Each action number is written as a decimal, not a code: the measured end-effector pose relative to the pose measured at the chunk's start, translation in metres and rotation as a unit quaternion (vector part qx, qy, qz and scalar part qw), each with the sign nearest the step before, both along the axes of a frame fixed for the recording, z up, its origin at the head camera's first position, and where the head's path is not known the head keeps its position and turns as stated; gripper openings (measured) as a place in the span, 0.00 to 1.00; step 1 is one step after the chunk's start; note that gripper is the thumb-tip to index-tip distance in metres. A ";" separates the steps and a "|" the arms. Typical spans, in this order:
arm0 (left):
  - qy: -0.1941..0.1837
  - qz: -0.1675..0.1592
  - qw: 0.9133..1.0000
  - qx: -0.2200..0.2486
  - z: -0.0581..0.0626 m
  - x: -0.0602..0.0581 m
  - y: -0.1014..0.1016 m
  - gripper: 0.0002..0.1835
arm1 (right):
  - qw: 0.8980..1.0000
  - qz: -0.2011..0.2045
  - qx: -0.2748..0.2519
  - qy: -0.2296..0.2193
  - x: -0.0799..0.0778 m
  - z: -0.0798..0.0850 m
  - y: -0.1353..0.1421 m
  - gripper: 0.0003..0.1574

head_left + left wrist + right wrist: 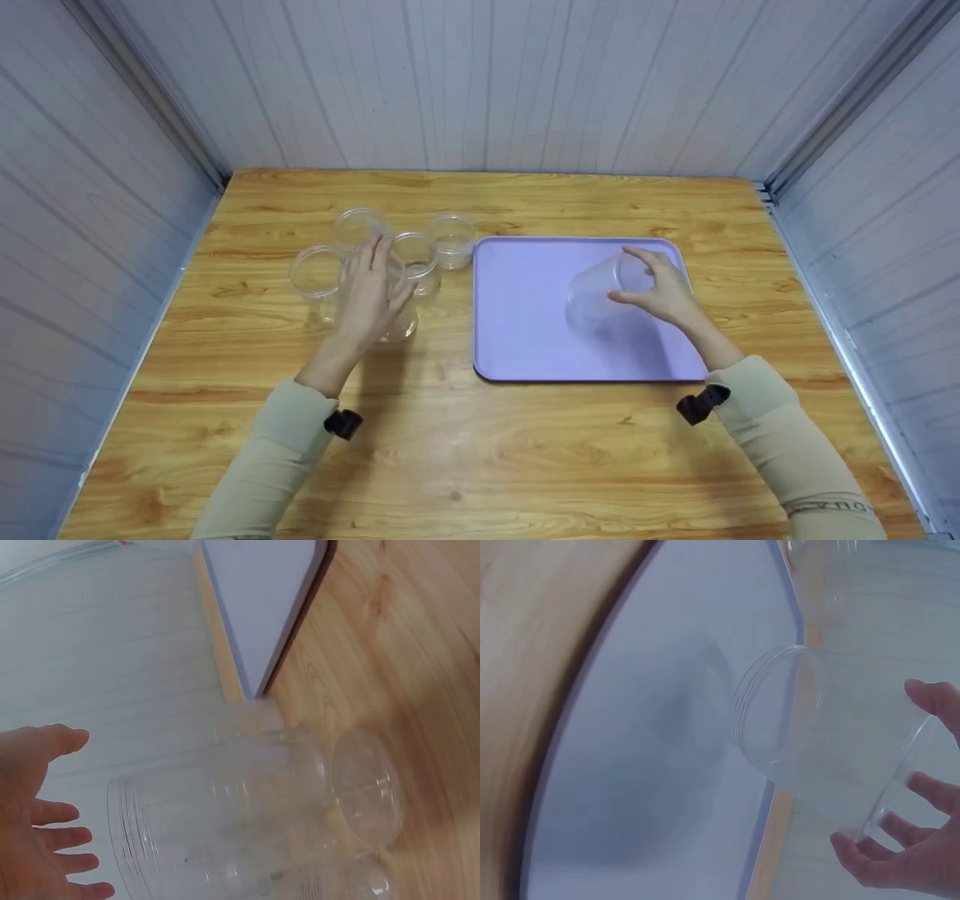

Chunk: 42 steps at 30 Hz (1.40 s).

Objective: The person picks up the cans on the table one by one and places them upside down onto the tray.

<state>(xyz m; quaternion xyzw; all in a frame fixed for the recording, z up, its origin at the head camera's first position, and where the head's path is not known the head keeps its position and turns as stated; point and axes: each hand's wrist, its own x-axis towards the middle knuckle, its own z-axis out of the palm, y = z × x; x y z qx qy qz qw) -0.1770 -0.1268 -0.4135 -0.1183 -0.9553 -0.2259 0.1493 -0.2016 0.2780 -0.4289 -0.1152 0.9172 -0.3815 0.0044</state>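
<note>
A clear plastic jar (592, 296) tilts over the purple tray (517, 352), held by my right hand (664, 289). Thumb and fingers spread around its hand-side end in the right wrist view, while the jar's ringed end (772, 705) points toward the tray. At the left, my left hand (367, 296) hovers over a group of clear jars, fingers spread and holding nothing. The nearest jar (401, 326) is partly hidden beneath it. In the left wrist view, the fingers (64, 838) extend toward the ringed rim of a large jar (139, 840).
Several clear jars stand close together left of the tray, among them a left jar (315, 271), a back jar (358, 229) and one beside the tray edge (452, 240). All rest on a wooden table (450, 450) with pale panel walls (487, 82) around it.
</note>
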 end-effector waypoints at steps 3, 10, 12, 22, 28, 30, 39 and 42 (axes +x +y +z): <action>-0.027 0.011 0.999 -0.020 0.004 -0.002 -0.006 0.39 | 1.000 -0.008 0.014 -0.005 -0.007 0.002 0.006 0.48; -0.075 0.026 0.995 -0.055 0.006 -0.007 -0.016 0.43 | 0.998 -0.032 0.055 -0.017 -0.020 0.004 0.017 0.47; -0.087 0.027 0.994 -0.055 0.006 -0.009 -0.018 0.44 | 0.997 -0.039 0.064 -0.018 -0.024 0.005 0.020 0.47; -0.143 0.027 0.988 -0.056 0.006 -0.013 -0.021 0.49 | 0.993 -0.074 0.089 -0.035 -0.039 0.008 0.037 0.46; -0.155 0.018 0.986 -0.064 0.007 -0.012 -0.019 0.51 | 0.989 -0.095 0.104 -0.052 -0.047 0.008 0.047 0.48; -0.160 0.014 0.985 -0.065 0.007 -0.013 -0.019 0.51 | 0.987 -0.102 0.111 -0.050 -0.049 0.008 0.049 0.47; -0.176 0.013 0.982 -0.062 0.010 -0.016 -0.017 0.51 | 0.980 -0.132 0.132 -0.063 -0.059 0.004 0.054 0.48; -0.177 0.006 0.981 -0.076 0.012 -0.017 -0.017 0.52 | 0.979 -0.136 0.132 -0.071 -0.062 0.002 0.055 0.49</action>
